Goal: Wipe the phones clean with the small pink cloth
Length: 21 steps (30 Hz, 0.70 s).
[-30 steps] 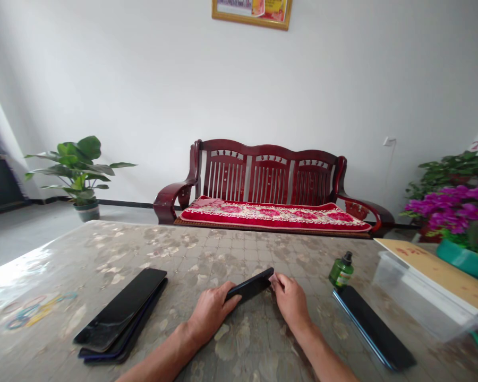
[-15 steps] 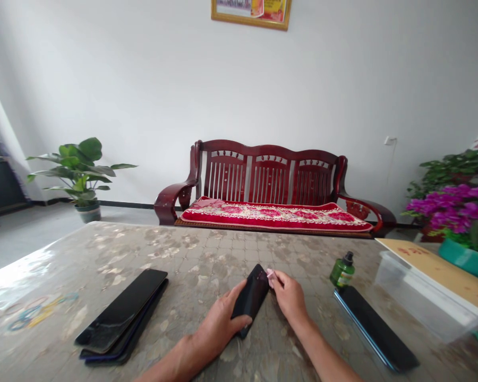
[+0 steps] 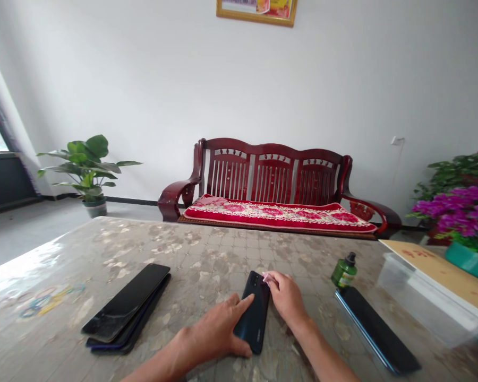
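A dark blue smartphone (image 3: 256,314) rests on the patterned tabletop with its back up and its camera block at the far end. My left hand (image 3: 223,326) steadies it from the left, forefinger lying on the back and thumb near the lower end. Between the fingertips of my right hand (image 3: 287,300) is a small pink cloth (image 3: 267,277), pressed to the phone's upper right edge. Left of my hands lies a stack of phones (image 3: 129,302), the top one black. Another dark phone (image 3: 376,331) with a bluish edge lies on the right.
A small green bottle (image 3: 343,270) stands beyond the right phone. Farther right are a clear plastic box (image 3: 412,297) with a tan board on it and a teal flowerpot (image 3: 468,260). Coloured rubber bands (image 3: 48,301) lie at the left. A wooden bench (image 3: 271,172) stands behind the table (image 3: 207,249).
The phone under my hands now shows its back and camera block, where a dark glossy face showed before. My left forefinger has shifted onto it. The view has turned slightly left.
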Available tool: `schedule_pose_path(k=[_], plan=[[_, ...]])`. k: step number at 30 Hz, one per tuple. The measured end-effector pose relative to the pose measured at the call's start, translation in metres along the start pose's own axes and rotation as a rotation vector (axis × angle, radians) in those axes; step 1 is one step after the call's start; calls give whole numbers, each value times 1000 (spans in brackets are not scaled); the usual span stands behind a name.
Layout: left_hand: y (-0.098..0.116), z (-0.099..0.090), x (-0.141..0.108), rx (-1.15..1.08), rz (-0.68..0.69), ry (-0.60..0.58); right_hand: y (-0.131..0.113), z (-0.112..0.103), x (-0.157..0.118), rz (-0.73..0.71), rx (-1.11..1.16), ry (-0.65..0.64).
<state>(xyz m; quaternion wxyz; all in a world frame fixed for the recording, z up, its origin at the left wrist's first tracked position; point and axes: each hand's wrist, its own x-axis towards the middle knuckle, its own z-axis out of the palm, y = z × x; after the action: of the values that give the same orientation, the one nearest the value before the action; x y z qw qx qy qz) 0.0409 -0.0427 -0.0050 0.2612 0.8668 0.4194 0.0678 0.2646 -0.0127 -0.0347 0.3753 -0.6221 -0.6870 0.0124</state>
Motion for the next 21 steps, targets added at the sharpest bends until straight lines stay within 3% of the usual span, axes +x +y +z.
schedule_pose_path(k=[6,12,21], plan=[[19,7,-5,182,-23,19,-2,2,-2,-139,8,83],[25,7,-7,199,-2,25,-1,3,-2,-218,20,99],[34,4,-4,277,51,93,-10,-1,-9,-365,-24,22]])
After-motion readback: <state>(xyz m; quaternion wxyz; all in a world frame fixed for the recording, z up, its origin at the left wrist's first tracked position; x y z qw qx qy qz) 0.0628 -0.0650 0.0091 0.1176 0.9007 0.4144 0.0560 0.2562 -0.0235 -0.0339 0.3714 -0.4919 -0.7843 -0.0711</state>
